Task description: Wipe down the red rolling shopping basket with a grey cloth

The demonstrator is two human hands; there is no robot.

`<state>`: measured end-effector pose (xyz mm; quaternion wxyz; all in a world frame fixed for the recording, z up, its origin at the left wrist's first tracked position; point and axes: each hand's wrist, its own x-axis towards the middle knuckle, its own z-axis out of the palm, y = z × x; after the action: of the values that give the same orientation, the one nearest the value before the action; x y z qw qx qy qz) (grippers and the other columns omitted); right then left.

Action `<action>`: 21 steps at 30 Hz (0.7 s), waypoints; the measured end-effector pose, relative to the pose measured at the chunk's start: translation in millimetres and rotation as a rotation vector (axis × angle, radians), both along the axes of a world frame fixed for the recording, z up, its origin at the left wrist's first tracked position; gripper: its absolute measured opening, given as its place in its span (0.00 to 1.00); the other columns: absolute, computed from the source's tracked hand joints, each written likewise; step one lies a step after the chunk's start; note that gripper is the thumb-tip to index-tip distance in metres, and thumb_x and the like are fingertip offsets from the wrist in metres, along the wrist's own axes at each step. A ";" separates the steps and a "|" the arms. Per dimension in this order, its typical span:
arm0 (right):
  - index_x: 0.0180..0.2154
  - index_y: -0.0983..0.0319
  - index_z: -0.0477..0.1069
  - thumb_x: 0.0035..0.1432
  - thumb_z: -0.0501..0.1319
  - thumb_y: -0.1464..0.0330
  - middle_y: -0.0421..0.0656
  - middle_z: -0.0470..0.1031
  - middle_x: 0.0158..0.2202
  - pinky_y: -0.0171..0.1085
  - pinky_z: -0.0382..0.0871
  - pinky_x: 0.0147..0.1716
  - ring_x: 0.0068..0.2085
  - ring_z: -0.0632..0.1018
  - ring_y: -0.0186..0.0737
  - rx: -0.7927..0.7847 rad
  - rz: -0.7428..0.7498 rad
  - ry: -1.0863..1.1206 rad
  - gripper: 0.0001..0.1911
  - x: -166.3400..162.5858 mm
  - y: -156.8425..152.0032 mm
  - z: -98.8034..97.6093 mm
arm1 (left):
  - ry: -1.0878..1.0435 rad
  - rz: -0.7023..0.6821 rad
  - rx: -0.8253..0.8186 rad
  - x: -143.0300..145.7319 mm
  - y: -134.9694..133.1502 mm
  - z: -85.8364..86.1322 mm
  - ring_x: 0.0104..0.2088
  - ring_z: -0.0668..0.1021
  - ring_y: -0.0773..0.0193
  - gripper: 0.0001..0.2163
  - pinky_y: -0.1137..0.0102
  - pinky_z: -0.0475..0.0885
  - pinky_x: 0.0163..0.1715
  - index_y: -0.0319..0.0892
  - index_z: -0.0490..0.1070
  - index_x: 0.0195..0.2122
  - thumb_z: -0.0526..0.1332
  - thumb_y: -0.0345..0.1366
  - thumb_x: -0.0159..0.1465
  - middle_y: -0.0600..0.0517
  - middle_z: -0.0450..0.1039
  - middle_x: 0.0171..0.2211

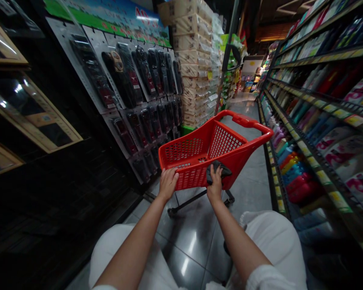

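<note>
A red plastic shopping cart (196, 166) stands in front of me, its handle at the far end and its basket holding nothing that I can see. My left hand (168, 183) grips the near left corner of the basket rim, fingers over the edge. With my right hand (214, 186) I press a dark grey cloth (225, 171) against the basket's side, just below the rim. Part of the cloth is covered by my fingers. Below the basket shows the cart's dark metal frame with its casters.
Shelves (320, 108) packed with bottles line the right side. On the left hang several packaged dark goods (148, 80) on a display board, with stacked beige packs (193, 64) beyond. Framed panels (33, 112) are at far left. The grey tiled floor (184, 245) runs down the aisle.
</note>
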<state>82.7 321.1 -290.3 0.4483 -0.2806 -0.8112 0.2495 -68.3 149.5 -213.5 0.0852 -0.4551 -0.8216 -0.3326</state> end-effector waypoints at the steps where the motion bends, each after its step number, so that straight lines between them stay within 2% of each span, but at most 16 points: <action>1: 0.69 0.54 0.44 0.46 0.50 0.86 0.42 0.31 0.73 0.55 0.53 0.65 0.71 0.38 0.55 0.013 0.028 -0.011 0.50 -7.5 -12.6 -0.7 | -0.001 0.003 0.001 1.2 1.9 0.0 0.55 0.72 0.61 0.18 0.54 0.53 0.66 0.45 0.68 0.52 0.44 0.43 0.70 0.49 0.74 0.50; 3: 0.69 0.53 0.46 0.44 0.51 0.87 0.43 0.30 0.73 0.54 0.56 0.64 0.71 0.38 0.55 0.072 0.098 -0.074 0.51 -20.6 -39.4 -3.2 | -0.004 0.005 0.001 3.1 4.4 0.4 0.54 0.71 0.61 0.18 0.54 0.53 0.66 0.45 0.68 0.52 0.43 0.42 0.71 0.49 0.73 0.50; 5: 0.67 0.51 0.50 0.44 0.53 0.87 0.42 0.35 0.73 0.55 0.57 0.63 0.71 0.40 0.55 0.194 0.226 -0.195 0.51 -26.1 -59.0 -6.3 | -0.006 0.001 -0.006 4.2 4.9 1.3 0.54 0.72 0.61 0.19 0.54 0.54 0.66 0.44 0.68 0.52 0.42 0.42 0.71 0.49 0.74 0.50; 7: 0.65 0.46 0.57 0.47 0.53 0.87 0.38 0.45 0.72 0.57 0.56 0.64 0.71 0.45 0.52 0.341 0.371 -0.327 0.47 -21.5 -63.1 -9.8 | -0.007 -0.005 -0.014 4.6 3.9 2.2 0.54 0.72 0.62 0.19 0.55 0.54 0.66 0.43 0.68 0.52 0.42 0.42 0.71 0.49 0.74 0.50; 9: 0.62 0.44 0.61 0.50 0.53 0.87 0.36 0.51 0.70 0.59 0.54 0.64 0.71 0.48 0.49 0.413 0.408 -0.403 0.44 -8.3 -50.9 -13.8 | -0.009 -0.008 -0.018 4.6 2.7 2.6 0.53 0.72 0.62 0.19 0.55 0.54 0.66 0.44 0.68 0.52 0.42 0.42 0.71 0.49 0.74 0.49; 11: 0.62 0.46 0.61 0.49 0.52 0.87 0.37 0.49 0.70 0.60 0.53 0.64 0.71 0.46 0.49 0.358 0.298 -0.394 0.44 8.6 -28.6 -18.8 | -0.014 -0.009 -0.016 4.7 2.3 2.1 0.54 0.72 0.62 0.18 0.55 0.54 0.66 0.44 0.68 0.52 0.43 0.42 0.71 0.49 0.74 0.49; 13: 0.64 0.48 0.59 0.45 0.51 0.88 0.38 0.42 0.72 0.60 0.54 0.64 0.72 0.40 0.52 0.223 0.130 -0.313 0.48 22.5 -6.8 -24.2 | -0.022 -0.007 -0.007 5.0 3.1 1.1 0.54 0.72 0.61 0.18 0.56 0.54 0.66 0.44 0.68 0.51 0.43 0.42 0.70 0.49 0.74 0.49; 15: 0.66 0.51 0.55 0.41 0.49 0.88 0.39 0.35 0.73 0.58 0.55 0.64 0.71 0.37 0.53 0.081 0.024 -0.202 0.51 27.1 4.3 -29.6 | -0.029 -0.004 0.005 5.8 4.6 0.0 0.54 0.71 0.61 0.18 0.55 0.53 0.66 0.45 0.69 0.51 0.43 0.42 0.70 0.50 0.74 0.49; 18: 0.68 0.53 0.47 0.39 0.48 0.88 0.41 0.31 0.73 0.54 0.55 0.65 0.71 0.38 0.50 -0.048 0.032 -0.088 0.54 13.0 -7.4 -37.0 | -0.034 0.000 0.018 7.6 7.2 -0.4 0.54 0.71 0.61 0.17 0.56 0.53 0.66 0.45 0.69 0.50 0.44 0.42 0.70 0.50 0.74 0.49; 21: 0.69 0.54 0.45 0.38 0.48 0.88 0.43 0.32 0.73 0.53 0.54 0.65 0.71 0.38 0.50 -0.033 0.129 -0.091 0.55 -11.9 -38.4 -42.1 | -0.031 0.008 0.021 9.1 9.1 0.9 0.53 0.72 0.60 0.17 0.55 0.54 0.65 0.45 0.69 0.50 0.44 0.42 0.70 0.49 0.74 0.48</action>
<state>70.8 282.7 -332.4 0.3891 -0.2463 -0.8430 0.2780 -59.3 158.7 -212.5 0.0787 -0.4458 -0.8211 -0.3477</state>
